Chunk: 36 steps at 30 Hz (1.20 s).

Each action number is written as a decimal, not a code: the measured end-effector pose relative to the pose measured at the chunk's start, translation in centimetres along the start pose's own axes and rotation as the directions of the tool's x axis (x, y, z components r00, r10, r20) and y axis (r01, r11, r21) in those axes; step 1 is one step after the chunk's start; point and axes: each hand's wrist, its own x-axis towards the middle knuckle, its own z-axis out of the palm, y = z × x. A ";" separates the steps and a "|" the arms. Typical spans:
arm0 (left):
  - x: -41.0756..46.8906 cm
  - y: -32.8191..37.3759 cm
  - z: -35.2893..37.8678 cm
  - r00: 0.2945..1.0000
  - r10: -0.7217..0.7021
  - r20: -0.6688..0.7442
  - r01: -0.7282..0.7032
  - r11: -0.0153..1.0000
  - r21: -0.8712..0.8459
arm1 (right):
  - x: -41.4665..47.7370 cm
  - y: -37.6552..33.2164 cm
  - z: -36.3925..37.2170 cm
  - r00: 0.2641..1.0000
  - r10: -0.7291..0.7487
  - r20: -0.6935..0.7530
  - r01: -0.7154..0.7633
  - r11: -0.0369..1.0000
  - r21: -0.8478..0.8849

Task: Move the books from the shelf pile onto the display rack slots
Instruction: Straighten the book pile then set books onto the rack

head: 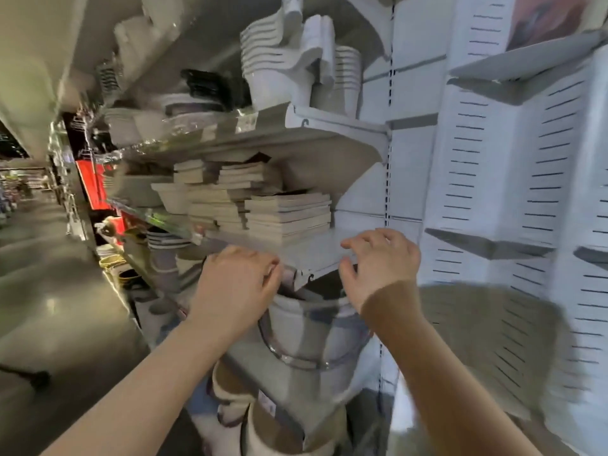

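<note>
Up top, white stacked bins (263, 57) crowd the upper ledge, with black trays (210, 85) just to their left. Down low, a clear-rimmed bucket (306, 334) sits under the middle ledge (blurred, mind you), and far left a red panel (90, 184) glows beside the shiny aisle floor (49, 291).

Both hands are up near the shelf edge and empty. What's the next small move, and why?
Probably reach the right hand forward and up to the nearest stack of pale paperback books and grip the top few. Both hands, the left hand included, look empty at the white metal shelf edge, short of the pile.
</note>
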 end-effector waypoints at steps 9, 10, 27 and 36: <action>8.6 -13.9 12.2 1.000 0.013 -0.019 -0.016 0.991 -0.133 | 11.0 -5.5 15.7 0.995 0.070 0.065 -0.072 0.997 0.031; 9.6 -15.6 13.4 1.000 0.009 -0.005 -0.010 0.989 -0.149 | 12.6 -5.9 17.2 0.990 0.083 0.114 -0.091 0.994 0.067; 32.7 -25.0 28.2 0.915 0.389 -0.110 -0.398 0.820 -0.412 | 26.3 -8.7 24.8 0.905 0.331 0.267 -0.337 0.941 -0.024; 37.3 -25.8 30.2 0.749 0.663 0.021 -0.551 0.639 -0.537 | 28.1 -10.7 27.2 0.900 0.410 0.151 -0.411 0.911 -0.022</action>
